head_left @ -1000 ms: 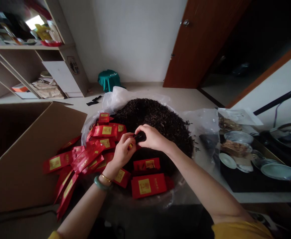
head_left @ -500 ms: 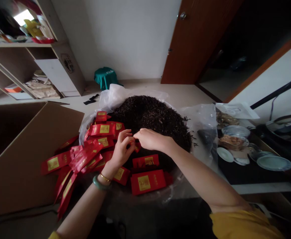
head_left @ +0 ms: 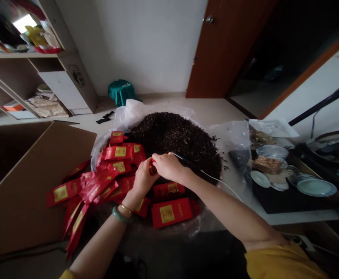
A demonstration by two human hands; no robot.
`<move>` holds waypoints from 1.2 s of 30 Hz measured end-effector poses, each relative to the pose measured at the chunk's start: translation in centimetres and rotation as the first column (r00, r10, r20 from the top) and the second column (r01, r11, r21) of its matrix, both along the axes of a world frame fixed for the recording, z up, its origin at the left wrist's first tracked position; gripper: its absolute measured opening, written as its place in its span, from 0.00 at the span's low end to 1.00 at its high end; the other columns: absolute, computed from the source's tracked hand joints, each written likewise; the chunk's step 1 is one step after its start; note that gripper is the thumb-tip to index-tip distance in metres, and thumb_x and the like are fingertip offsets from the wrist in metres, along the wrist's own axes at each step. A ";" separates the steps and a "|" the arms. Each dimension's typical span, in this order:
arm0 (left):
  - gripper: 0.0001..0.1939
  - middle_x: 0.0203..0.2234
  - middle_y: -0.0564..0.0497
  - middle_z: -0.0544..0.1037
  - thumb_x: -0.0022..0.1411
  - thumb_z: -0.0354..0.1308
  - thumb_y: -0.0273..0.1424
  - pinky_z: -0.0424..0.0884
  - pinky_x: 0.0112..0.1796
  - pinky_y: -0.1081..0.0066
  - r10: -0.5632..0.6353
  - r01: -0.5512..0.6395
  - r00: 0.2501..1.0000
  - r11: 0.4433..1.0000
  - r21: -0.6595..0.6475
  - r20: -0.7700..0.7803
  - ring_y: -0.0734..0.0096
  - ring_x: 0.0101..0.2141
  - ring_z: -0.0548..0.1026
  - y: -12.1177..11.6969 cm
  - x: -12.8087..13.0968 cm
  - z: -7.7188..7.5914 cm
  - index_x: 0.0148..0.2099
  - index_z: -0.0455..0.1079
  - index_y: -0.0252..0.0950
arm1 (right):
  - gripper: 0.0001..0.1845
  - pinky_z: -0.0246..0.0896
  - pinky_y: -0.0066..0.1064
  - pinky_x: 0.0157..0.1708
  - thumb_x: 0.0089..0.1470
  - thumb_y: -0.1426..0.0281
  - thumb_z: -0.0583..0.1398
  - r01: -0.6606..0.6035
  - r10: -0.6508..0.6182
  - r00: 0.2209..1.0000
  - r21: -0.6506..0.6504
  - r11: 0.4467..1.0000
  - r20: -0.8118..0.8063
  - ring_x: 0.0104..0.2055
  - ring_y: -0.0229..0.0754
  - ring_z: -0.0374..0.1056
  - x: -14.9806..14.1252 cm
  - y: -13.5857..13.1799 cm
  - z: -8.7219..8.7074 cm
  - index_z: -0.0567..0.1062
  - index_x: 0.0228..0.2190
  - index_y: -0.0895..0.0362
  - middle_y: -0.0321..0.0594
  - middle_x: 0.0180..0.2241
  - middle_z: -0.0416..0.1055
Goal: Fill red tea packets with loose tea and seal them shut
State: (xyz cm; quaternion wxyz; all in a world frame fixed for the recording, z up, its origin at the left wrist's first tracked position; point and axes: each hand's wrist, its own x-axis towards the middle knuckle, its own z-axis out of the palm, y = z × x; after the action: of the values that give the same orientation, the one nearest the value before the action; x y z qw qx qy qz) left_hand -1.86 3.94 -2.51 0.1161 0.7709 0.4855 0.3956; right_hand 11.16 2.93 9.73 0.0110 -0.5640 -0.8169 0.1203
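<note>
A big heap of dark loose tea leaves lies on clear plastic sheeting. Several red packets with gold labels are piled to its left and front. My left hand, a green bangle on its wrist, and my right hand meet at the heap's front edge, both closed on one small red packet held between them. A thin dark tool with a white cord lies across the leaves just behind my right hand.
A large open cardboard box stands at the left. A dark tray with bowls and saucers sits at the right. Shelves are at the back left, a green bag on the floor, a brown door behind.
My right hand had a pinch of dark leaves at the packet; now both hands are pressed together on the red packet, slightly lower and to the left. The corded tool now shows behind them.
</note>
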 end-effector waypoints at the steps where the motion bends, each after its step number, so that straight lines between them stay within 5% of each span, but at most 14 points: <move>1: 0.25 0.41 0.45 0.74 0.49 0.63 0.26 0.75 0.41 0.61 0.010 -0.010 1.000 1.000 0.000 0.009 0.59 0.42 0.75 0.0 0.0 0.0 0.50 0.62 0.37 | 0.14 0.57 0.39 0.45 0.61 0.72 0.49 0.011 -0.011 1.000 -0.010 1.000 -0.010 0.44 0.49 0.73 -0.1 -0.1 0.0 0.70 0.44 0.62 0.50 0.38 0.77; 12: 0.19 0.35 0.46 0.76 0.48 0.60 0.24 0.73 0.39 0.63 0.063 -0.063 0.998 0.998 0.006 -0.018 0.60 0.38 0.75 -0.5 0.4 0.2 0.45 0.65 0.36 | 0.17 0.54 0.44 0.48 0.63 0.70 0.46 0.022 -0.023 1.000 -0.071 0.997 -0.019 0.44 0.52 0.73 -0.9 -0.6 -0.5 0.68 0.44 0.67 0.57 0.38 0.77; 21: 0.25 0.38 0.46 0.76 0.46 0.63 0.26 0.74 0.39 0.63 0.030 -0.025 0.998 0.995 -0.098 0.051 0.60 0.39 0.76 -0.7 0.5 0.4 0.48 0.64 0.36 | 0.15 0.63 0.33 0.37 0.58 0.78 0.48 0.032 -0.032 0.999 -0.047 0.998 -0.015 0.42 0.49 0.73 -0.5 -0.4 -0.9 0.70 0.44 0.64 0.53 0.39 0.76; 28: 0.11 0.30 0.51 0.73 0.48 0.60 0.25 0.71 0.30 0.69 0.037 -0.035 0.999 0.998 -0.055 0.037 0.67 0.30 0.73 -0.7 0.6 0.9 0.36 0.67 0.36 | 0.15 0.61 0.32 0.36 0.62 0.74 0.46 -0.013 0.008 0.999 -0.113 0.994 -0.049 0.43 0.48 0.73 -0.2 -0.6 -0.1 0.70 0.42 0.62 0.52 0.39 0.76; 36: 0.16 0.32 0.49 0.74 0.48 0.65 0.30 0.70 0.36 0.63 0.102 -0.101 0.992 0.995 0.018 -0.072 0.60 0.35 0.71 -0.9 0.5 1.5 0.40 0.67 0.37 | 0.14 0.60 0.30 0.38 0.61 0.71 0.49 -0.002 -0.011 0.985 -0.078 0.997 -0.175 0.40 0.45 0.73 0.6 -0.5 0.2 0.75 0.36 0.61 0.49 0.37 0.77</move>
State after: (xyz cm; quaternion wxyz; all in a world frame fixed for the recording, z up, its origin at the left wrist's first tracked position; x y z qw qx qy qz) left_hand -1.40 3.07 -1.02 0.0725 0.7599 0.5253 0.3761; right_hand 11.77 2.47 9.90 0.0609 -0.5531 -0.8062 0.2013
